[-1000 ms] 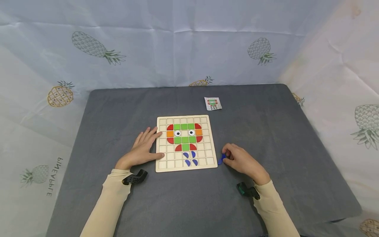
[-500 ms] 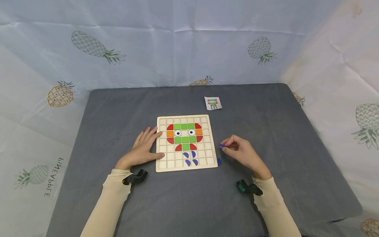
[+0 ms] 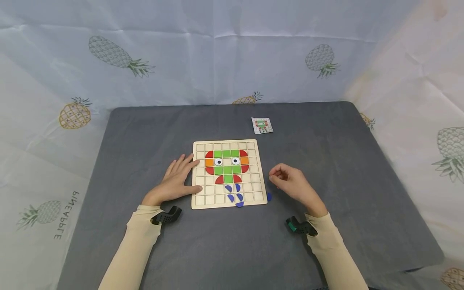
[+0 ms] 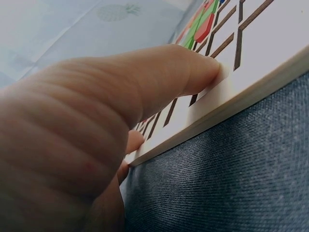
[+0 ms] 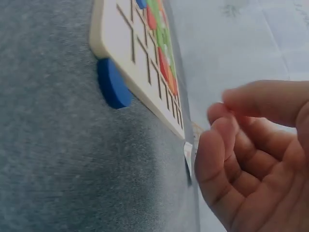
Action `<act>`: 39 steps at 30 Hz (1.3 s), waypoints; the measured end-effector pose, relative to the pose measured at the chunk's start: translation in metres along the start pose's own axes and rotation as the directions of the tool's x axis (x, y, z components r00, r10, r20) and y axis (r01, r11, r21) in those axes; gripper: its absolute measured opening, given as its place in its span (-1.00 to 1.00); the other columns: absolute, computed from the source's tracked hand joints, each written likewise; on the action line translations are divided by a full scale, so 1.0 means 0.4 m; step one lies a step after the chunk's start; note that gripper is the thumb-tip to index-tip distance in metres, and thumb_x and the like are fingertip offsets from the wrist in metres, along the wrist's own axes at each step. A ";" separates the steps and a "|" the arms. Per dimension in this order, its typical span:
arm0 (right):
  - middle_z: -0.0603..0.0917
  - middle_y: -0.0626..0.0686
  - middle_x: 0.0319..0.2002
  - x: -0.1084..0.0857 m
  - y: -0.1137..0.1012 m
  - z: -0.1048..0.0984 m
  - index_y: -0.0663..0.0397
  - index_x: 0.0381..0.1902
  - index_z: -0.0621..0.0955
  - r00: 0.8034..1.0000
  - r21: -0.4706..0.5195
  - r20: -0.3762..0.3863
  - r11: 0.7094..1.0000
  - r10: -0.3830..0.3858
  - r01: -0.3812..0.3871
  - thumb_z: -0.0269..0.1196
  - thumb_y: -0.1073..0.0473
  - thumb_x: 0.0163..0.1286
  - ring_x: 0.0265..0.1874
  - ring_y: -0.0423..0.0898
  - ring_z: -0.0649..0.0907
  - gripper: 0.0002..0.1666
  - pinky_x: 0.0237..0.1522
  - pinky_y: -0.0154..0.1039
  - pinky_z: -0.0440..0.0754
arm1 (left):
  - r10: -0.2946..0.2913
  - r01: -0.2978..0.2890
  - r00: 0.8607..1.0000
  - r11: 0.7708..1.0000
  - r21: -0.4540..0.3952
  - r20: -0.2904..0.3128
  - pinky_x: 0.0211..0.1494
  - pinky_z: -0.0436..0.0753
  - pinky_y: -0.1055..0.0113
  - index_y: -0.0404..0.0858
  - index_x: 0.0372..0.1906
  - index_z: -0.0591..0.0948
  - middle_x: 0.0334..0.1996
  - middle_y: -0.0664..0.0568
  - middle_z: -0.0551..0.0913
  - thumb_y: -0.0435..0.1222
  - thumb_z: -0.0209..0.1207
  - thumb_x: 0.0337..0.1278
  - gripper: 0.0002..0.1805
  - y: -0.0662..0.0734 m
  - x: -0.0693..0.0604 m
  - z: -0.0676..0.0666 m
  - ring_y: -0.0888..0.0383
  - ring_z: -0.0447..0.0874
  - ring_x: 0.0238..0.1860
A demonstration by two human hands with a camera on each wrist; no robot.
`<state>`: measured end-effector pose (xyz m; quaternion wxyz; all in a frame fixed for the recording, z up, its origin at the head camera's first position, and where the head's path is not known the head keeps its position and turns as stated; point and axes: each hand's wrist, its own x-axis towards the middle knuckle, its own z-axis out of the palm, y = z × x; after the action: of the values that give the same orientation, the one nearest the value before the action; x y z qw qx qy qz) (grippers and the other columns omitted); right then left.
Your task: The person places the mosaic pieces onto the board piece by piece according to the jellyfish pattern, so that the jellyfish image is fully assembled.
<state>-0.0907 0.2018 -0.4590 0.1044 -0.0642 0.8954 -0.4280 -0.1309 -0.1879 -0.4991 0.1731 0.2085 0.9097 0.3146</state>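
Note:
A square wooden grid board (image 3: pixel 255 187) lies on the table with a figure of green, red, orange and blue pieces and two eye pieces. My left hand (image 3: pixel 175 181) rests on its left edge, fingers spread; in the left wrist view the thumb (image 4: pixel 193 72) presses the rim. To the right of the board my right hand (image 3: pixel 295 183) hovers with loosely curled fingers and no piece visible in them. One blue half-round piece (image 3: pixel 239 204) lies over the board's front border. Another blue piece (image 5: pixel 113 84) sits on the table against the board's right edge.
A small printed card (image 3: pixel 262 125) with a similar figure lies behind the board, to the right. The table has a dark grey cloth (image 3: pixel 232 249). Pineapple-print curtains (image 3: pixel 214 60) hang at the back and sides.
The blue piece that my right hand pinched half a second ago has left its fingers; a blue piece now lies on the board's front border. My left hand stays in place.

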 end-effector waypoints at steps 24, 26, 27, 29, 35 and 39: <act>0.55 -0.22 -0.35 -0.045 -0.085 0.180 -0.16 -0.19 0.67 0.929 -0.470 0.284 0.809 -0.239 0.352 0.48 -0.07 0.25 -0.37 -0.31 0.48 -0.73 -0.36 -0.43 0.51 | -0.002 0.002 1.000 1.000 0.009 -0.001 0.65 -0.39 -0.13 -0.08 0.62 0.10 0.68 -0.04 -0.17 0.05 0.33 0.15 0.02 -0.001 0.005 0.001 -0.13 -0.40 0.68; 0.53 -0.23 -0.36 -0.043 -0.086 0.184 -0.17 -0.21 0.65 0.928 -0.479 0.282 0.803 -0.242 0.355 0.48 -0.06 0.25 -0.39 -0.31 0.46 -0.74 -0.39 -0.43 0.48 | 0.000 0.000 1.000 1.000 0.007 -0.001 0.65 -0.39 -0.13 -0.08 0.62 0.10 0.68 -0.05 -0.17 0.05 0.33 0.15 0.02 -0.001 0.005 0.000 -0.13 -0.40 0.68; 0.53 -0.23 -0.37 -0.043 -0.086 0.186 -0.17 -0.21 0.64 0.928 -0.481 0.280 0.801 -0.245 0.356 0.48 -0.05 0.26 -0.40 -0.31 0.46 -0.75 -0.40 -0.43 0.47 | 0.000 0.000 1.000 1.000 0.006 0.000 0.65 -0.39 -0.13 -0.09 0.62 0.10 0.68 -0.05 -0.18 0.05 0.33 0.14 0.02 0.000 0.004 0.000 -0.13 -0.40 0.68; 0.52 -0.23 -0.37 -0.042 -0.087 0.188 -0.17 -0.22 0.63 0.928 -0.483 0.276 0.798 -0.251 0.360 0.48 -0.04 0.26 -0.41 -0.31 0.45 -0.75 -0.41 -0.44 0.46 | 0.000 0.000 1.000 1.000 0.005 0.000 0.65 -0.39 -0.13 -0.09 0.62 0.10 0.68 -0.05 -0.17 0.05 0.34 0.14 0.02 0.001 0.004 0.000 -0.12 -0.40 0.68; 0.52 -0.23 -0.39 -0.040 -0.089 0.190 -0.17 -0.22 0.63 0.927 -0.481 0.271 0.798 -0.259 0.363 0.47 -0.01 0.27 -0.42 -0.32 0.45 -0.77 -0.43 -0.44 0.45 | -0.002 0.002 1.000 1.000 0.005 -0.002 0.66 -0.38 -0.12 -0.08 0.62 0.11 0.68 -0.04 -0.16 0.05 0.34 0.14 0.02 0.003 0.004 0.000 -0.11 -0.40 0.68; 0.51 -0.23 -0.43 -0.039 -0.089 0.191 -0.15 -0.24 0.66 0.924 -0.483 0.269 0.792 -0.271 0.373 0.44 0.02 0.31 -0.46 -0.32 0.44 -0.83 -0.46 -0.45 0.43 | -0.002 0.002 1.000 1.000 0.012 -0.001 0.66 -0.38 -0.12 -0.08 0.62 0.11 0.68 -0.05 -0.16 0.06 0.34 0.14 0.02 0.002 0.004 0.002 -0.12 -0.40 0.68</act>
<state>-0.0563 0.1251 -0.4761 0.0912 -0.2818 0.9399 -0.1702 -0.1317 -0.1861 -0.4994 0.1716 0.2082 0.9119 0.3091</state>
